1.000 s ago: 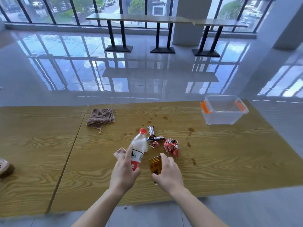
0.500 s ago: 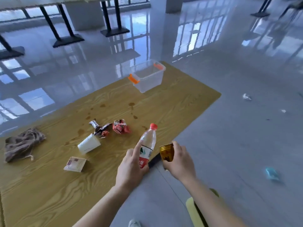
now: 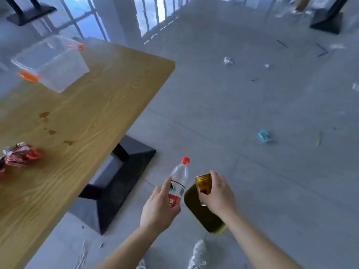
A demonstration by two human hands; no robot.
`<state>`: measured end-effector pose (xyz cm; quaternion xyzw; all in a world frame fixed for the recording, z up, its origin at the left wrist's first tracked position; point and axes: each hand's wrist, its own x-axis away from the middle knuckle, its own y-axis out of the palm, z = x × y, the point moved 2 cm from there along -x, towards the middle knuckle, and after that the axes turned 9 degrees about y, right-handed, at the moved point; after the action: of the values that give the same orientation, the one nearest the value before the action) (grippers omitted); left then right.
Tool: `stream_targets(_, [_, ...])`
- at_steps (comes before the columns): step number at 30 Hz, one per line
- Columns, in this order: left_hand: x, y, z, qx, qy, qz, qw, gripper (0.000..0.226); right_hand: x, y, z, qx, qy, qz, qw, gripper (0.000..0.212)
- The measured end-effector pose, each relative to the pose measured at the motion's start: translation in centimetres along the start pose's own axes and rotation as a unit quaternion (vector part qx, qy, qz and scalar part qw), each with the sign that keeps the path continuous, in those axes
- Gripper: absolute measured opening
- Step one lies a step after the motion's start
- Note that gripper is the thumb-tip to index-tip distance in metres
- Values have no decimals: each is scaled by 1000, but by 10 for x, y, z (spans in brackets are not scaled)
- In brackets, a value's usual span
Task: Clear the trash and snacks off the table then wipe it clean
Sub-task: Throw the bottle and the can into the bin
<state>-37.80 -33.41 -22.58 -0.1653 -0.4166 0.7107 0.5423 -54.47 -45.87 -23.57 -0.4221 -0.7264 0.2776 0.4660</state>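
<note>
My left hand (image 3: 158,209) grips a clear plastic bottle (image 3: 178,178) with a red cap and red label, held over the floor beyond the wooden table's (image 3: 93,105) right end. My right hand (image 3: 218,193) holds a small amber cup (image 3: 203,184) beside the bottle. Directly below both hands stands a yellow-green bin (image 3: 204,212) on the floor, partly hidden by my right hand and arm. A crumpled red snack wrapper (image 3: 18,154) lies on the table at the left edge of view. Brown spill stains (image 3: 45,117) mark the tabletop.
A clear plastic box (image 3: 52,63) with orange latches sits at the table's far end. The table's black base (image 3: 118,181) stands left of my hands. Scraps of litter lie on the grey floor, among them a blue one (image 3: 263,135) and a white one (image 3: 227,60). My shoes (image 3: 197,255) show below.
The view has swung right and down, away from the table. Both hands have carried the bottle and the amber cup off the tabletop to above the bin on the floor.
</note>
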Motion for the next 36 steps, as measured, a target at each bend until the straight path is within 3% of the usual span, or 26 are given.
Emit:
stream_targets(6, [-43,131,-25,-9,-60,-142,988,65,-55,68,105,17,82,-38,996,87])
stream_targets(10, [-77,207,-57,-53,-61,-184,980,63,-91,133,161,27,115,-64,991,87])
stream_targets(21, [-151,358,-108,-129,-76,-225,963,65,-161,260,230,66,143,-86,984,85])
stream_targets(36, [-186,440,-147,-137,-91,-222,961,60,-217,328,272,67,171,-82,980,61])
